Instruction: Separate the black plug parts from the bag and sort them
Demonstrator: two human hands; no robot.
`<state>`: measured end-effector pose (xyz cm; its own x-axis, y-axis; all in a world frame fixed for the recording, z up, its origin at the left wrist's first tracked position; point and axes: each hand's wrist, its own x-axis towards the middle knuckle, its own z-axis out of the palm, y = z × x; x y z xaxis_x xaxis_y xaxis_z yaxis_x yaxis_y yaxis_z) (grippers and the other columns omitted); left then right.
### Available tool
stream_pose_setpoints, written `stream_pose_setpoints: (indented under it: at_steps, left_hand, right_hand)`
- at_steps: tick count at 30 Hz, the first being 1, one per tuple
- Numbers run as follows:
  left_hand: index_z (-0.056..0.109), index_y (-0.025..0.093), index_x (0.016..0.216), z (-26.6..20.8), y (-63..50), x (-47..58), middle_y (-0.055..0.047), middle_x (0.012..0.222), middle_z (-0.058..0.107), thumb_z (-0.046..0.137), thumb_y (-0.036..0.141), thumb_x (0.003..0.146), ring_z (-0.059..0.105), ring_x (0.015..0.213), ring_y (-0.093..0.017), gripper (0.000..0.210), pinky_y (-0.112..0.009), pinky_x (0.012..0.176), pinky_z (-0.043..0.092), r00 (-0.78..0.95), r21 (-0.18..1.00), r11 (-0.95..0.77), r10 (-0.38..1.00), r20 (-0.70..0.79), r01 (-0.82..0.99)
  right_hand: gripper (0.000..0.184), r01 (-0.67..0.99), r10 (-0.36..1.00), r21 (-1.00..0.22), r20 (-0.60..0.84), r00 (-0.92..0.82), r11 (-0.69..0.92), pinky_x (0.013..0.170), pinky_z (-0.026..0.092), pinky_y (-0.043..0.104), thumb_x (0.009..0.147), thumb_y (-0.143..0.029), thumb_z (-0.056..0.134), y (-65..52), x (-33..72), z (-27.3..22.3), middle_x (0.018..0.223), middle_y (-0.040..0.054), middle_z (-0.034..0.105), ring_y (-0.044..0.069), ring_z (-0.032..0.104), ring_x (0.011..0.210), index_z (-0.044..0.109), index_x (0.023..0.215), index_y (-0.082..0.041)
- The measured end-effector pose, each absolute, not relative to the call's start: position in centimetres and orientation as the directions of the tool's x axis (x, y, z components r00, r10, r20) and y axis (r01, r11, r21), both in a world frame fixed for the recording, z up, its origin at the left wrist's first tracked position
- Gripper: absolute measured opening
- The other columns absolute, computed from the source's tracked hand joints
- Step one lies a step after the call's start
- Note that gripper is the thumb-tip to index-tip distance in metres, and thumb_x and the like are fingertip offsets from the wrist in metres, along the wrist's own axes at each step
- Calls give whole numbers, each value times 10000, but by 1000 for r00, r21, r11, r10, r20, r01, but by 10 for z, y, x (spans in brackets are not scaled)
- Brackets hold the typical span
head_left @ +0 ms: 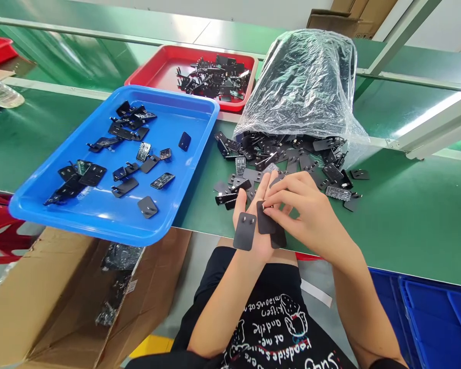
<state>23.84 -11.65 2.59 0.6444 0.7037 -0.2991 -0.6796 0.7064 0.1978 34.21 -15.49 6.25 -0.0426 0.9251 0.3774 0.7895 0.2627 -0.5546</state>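
My left hand is turned palm up over the table's front edge, carrying several thin black plates with rounded corners. One black plate, with two short metal pins, lies toward the thumb side of the palm. My right hand pinches a second black plate at its pins, above the left palm. Under it a further black plate is partly covered. Just beyond my fingers a loose pile of similar black pin plates spreads from the mouth of a clear plastic bag.
Left of my hands, a blue tray holds scattered black plates and small circuit-board pieces. Behind it a red tray contains more. Below the green table stands an open cardboard box; blue crates are at lower right.
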Motion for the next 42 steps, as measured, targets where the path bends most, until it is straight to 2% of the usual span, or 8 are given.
stream_pose_setpoints:
  at_steps: [4, 9, 12, 16, 24, 30, 37, 42]
  left_hand:
    - [458, 198, 1388, 23, -114, 233, -75, 1391, 524, 267, 510, 954, 467, 1305, -285, 567, -448, 1049, 435, 653, 162, 717, 689, -314, -678]
    - [427, 200, 1411, 18, -106, 228, -96, 1362, 554, 276, 472, 962, 529, 1245, -278, 546, -429, 1013, 458, 631, 151, 699, 703, -328, -699]
    - [390, 197, 1434, 14, -101, 227, -78, 1445, 476, 315, 452, 957, 459, 1316, -251, 546, -414, 1058, 422, 588, 158, 662, 732, -344, -732]
    - [340, 211, 1460, 12, -99, 223, -52, 1514, 373, 319, 439, 959, 387, 1371, -233, 550, -426, 1117, 351, 590, 164, 658, 739, -324, -735]
    - [366, 233, 1447, 24, -97, 216, -38, 1502, 397, 303, 471, 958, 306, 1415, -210, 548, -412, 1126, 339, 630, 161, 666, 743, -225, -728]
    - [430, 186, 1407, 32, -102, 221, 5, 1517, 369, 233, 495, 968, 231, 1443, -173, 572, -299, 1089, 377, 686, 218, 720, 694, -219, -659]
    - [411, 216, 1414, 27, -104, 230, 0, 1504, 391, 192, 512, 961, 296, 1420, -188, 583, -366, 1148, 300, 622, 258, 657, 754, -212, -709]
    - [323, 233, 1464, 30, -107, 233, 7, 1522, 357, 158, 498, 961, 301, 1418, -196, 592, -410, 1169, 252, 610, 258, 654, 756, -236, -711]
  right_hand:
    - [122, 761, 942, -589, 324, -84, 271, 758, 481, 326, 878, -149, 588, -144, 352, 72, 854, 24, 640, 194, 534, 909, 651, 800, -219]
    - [178, 622, 883, -681, 76, -464, 386, 663, 491, 247, 840, -107, 567, -103, 360, 88, 800, -8, 649, 137, 607, 781, 670, 743, -215]
    - [138, 719, 929, -592, 280, -241, 364, 720, 500, 297, 837, -160, 578, -54, 364, 106, 867, 19, 671, 163, 624, 791, 708, 857, -206]
    - [468, 792, 832, -546, 547, 91, 273, 858, 482, 421, 834, -306, 648, -19, 370, 133, 1193, 114, 620, 237, 603, 974, 567, 1279, -185]
    - [128, 714, 915, -628, 400, -46, 310, 781, 510, 337, 888, -256, 593, -134, 358, 105, 972, 37, 688, 198, 607, 910, 678, 980, -234]
    - [645, 900, 942, -379, 323, -91, 217, 1012, 310, 563, 779, -424, 729, -190, 333, 53, 1323, 128, 543, 369, 360, 1259, 487, 1328, -188]
    - [507, 878, 956, -463, 293, 27, 117, 1008, 262, 554, 783, -485, 705, -190, 317, 43, 1309, 100, 561, 385, 349, 1276, 565, 1198, -229]
    - [671, 898, 929, -416, 370, 22, 144, 1021, 235, 550, 835, -578, 593, -190, 302, 41, 1301, 137, 571, 362, 411, 1221, 451, 1346, -168]
